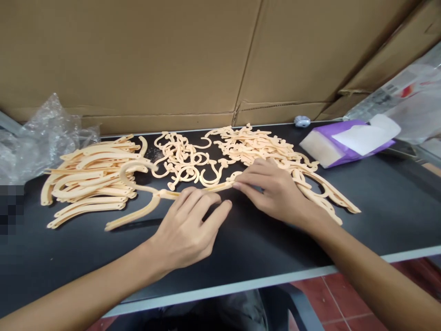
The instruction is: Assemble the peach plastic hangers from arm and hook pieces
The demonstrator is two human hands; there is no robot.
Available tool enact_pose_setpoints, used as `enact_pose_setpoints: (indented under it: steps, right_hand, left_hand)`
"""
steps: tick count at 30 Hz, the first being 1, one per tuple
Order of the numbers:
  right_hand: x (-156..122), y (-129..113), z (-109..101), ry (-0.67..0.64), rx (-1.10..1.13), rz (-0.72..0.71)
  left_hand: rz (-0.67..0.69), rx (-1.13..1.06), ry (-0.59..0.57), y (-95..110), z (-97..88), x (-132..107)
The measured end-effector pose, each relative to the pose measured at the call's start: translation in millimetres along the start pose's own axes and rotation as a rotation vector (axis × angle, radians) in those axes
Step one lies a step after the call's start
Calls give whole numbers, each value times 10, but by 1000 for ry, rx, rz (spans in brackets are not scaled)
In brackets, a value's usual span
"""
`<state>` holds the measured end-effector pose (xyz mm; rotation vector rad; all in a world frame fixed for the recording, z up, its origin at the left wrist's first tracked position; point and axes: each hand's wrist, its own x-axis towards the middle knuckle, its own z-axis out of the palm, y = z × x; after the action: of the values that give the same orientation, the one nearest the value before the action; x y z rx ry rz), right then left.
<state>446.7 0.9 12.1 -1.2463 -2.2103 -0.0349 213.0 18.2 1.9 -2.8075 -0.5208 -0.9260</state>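
Observation:
A cream plastic clothes hanger (pixel 133 219) with a hook and jointed arms is held low over the black table. My left hand (pixel 191 227) is closed around one of its arms near the central joint; the index finger points out to the right and the grip itself is mostly hidden. At that arm's far end, my right hand (pixel 272 195) pinches the tip between thumb and fingers. The hanger's hook curls up to the left, and its other arm slants down toward the lower left. Behind my hands lies a heap of loose hooks (pixel 182 156).
Curved hanger arms (pixel 93 179) are piled at left, beside crumpled clear plastic (pixel 37 142). More cream pieces (pixel 262 142) spread behind my right hand. A purple tissue pack (pixel 344 142) lies at right. Cardboard (pixel 138 59) walls the back of the black table (pixel 386 207).

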Motion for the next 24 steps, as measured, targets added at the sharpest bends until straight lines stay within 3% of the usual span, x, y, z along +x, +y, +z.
enact_pose_setpoints:
  steps: [8,12,17,20,24]
  right_hand:
    - [32,37,-20,249,92,79]
    - [43,29,-39,316,172,167]
    - [44,-33,-50,264,336,217]
    - [41,-90,-8,192,379,184]
    - [34,-163,86,118,398,128]
  left_hand:
    - [24,-35,45,-1,-4,-25]
    - [-133,-250,46,-44,39,-9]
    - [-537,-798,95,-132,41,45]
    - [-595,-979,182,-162,10,40]
    - [-628,-977,244,-124,-55,65]
